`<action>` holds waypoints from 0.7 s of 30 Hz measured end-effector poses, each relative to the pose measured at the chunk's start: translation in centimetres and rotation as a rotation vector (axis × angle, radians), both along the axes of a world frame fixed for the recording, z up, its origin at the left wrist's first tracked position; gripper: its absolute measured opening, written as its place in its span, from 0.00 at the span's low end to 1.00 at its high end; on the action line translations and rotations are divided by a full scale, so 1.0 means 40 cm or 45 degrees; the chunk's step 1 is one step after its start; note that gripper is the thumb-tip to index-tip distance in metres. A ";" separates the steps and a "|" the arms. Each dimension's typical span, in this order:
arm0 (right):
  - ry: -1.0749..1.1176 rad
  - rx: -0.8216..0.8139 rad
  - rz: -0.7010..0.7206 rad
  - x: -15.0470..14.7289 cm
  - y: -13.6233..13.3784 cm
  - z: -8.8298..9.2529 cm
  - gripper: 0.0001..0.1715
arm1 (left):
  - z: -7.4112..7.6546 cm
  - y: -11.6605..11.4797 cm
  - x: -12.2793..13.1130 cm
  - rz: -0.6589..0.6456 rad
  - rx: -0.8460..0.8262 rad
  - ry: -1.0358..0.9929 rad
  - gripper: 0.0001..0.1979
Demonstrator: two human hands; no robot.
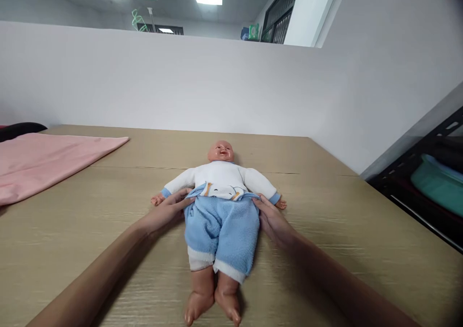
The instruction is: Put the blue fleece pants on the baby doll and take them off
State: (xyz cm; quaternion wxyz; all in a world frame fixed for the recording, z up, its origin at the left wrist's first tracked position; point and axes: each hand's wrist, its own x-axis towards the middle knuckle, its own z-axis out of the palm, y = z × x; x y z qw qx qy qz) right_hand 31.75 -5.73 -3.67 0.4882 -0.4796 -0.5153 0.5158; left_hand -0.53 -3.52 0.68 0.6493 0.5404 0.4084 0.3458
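A baby doll (221, 152) lies on its back on the wooden table, head away from me and bare feet toward me. It wears a white top (220, 173) with blue cuffs and a printed animal face at the hem. Blue fleece pants (222, 225) with white leg cuffs cover its legs down to the shins. At the left side of the waistband, my left hand (176, 204) is closed on the pants' edge. My right hand (270, 216) grips the same waistband on the right side. The fingertips of both hands are partly hidden by the cloth.
Pink cloth (54, 160) lies on the table (126, 240) at the left, with a dark curved object (21, 130) behind it. A white partition (173, 81) rises behind the table. To the right stands a black shelf rack (401, 177) holding teal items (439, 184).
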 end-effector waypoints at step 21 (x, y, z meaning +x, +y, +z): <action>-0.621 0.407 0.284 -0.053 0.165 0.209 0.17 | 0.170 0.197 0.039 -0.516 0.325 0.418 0.20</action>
